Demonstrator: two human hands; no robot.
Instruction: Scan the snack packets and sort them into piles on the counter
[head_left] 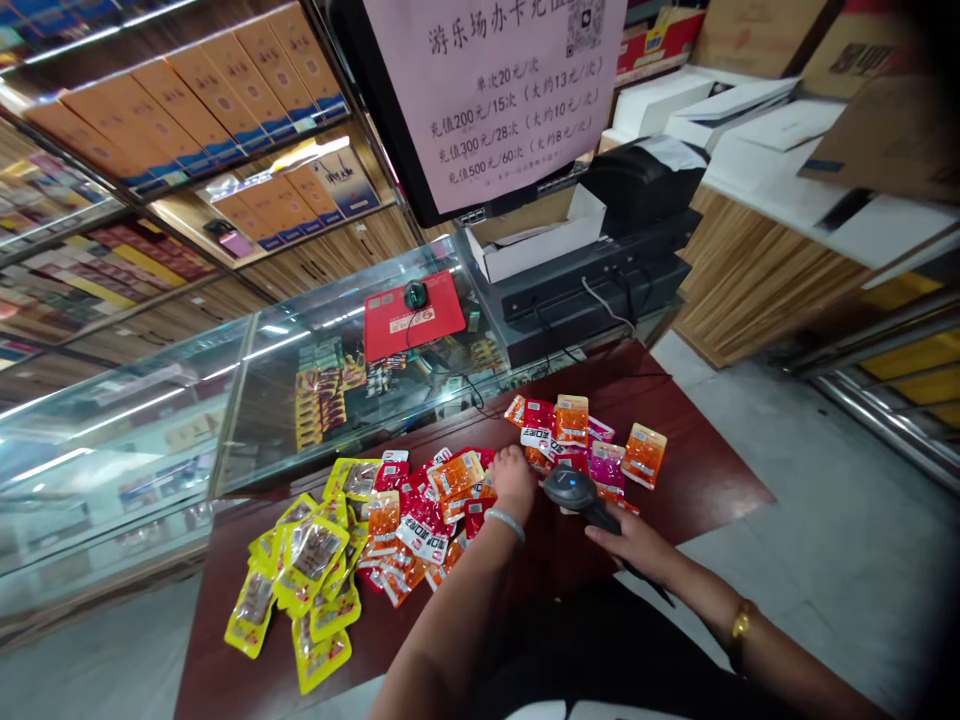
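Across the dark red table (705, 490), seems to be at the step of scanning packets one by one, to judge by the scanner (571, 490) held low over the wrappers. Grips the scanner in the right hand (641, 545), with fingers closed around the handle and the head angled leftward, just beside the right-hand group of packets (572, 420). Has the left hand (514, 482) at the right edge of the middle pile (424, 530) of red and orange packets, near the scanner head but apart from it. Bends the left fingers partway down toward the wrappers, neither spread wide nor visibly clenched; cannot tell whether pinching a packet or only touching the heap, with the fingertips hidden.

Leaves the yellow packets (311, 560) out of reach of both hands for the moment, heaped at the left end of the table.

Probably calls next for singling out one packet with the left hand, turning its printed code toward the scanner and steadying the right wrist to line up the head. Could go wrong through glare on the glossy wrappers, or through mixing the middle pile with the right-hand group, so close together beside the hands.
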